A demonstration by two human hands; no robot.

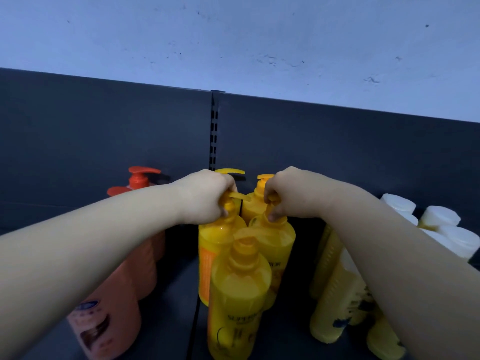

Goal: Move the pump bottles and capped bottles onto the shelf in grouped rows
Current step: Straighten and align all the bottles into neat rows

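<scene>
Several yellow pump bottles stand grouped in the middle of the dark shelf. My left hand grips the pump head of the left yellow pump bottle. My right hand grips the pump head of the right yellow pump bottle. Another yellow pump bottle stands nearest me, in front of those two. More yellow pumps show behind my hands. Orange pump bottles stand in a row at the left, partly hidden by my left arm. Pale yellow bottles with white caps stand at the right, under my right arm.
The shelf's dark back panel rises behind the bottles, with a slotted upright at its middle. A pale wall lies above. Bare shelf floor shows between the orange and yellow groups.
</scene>
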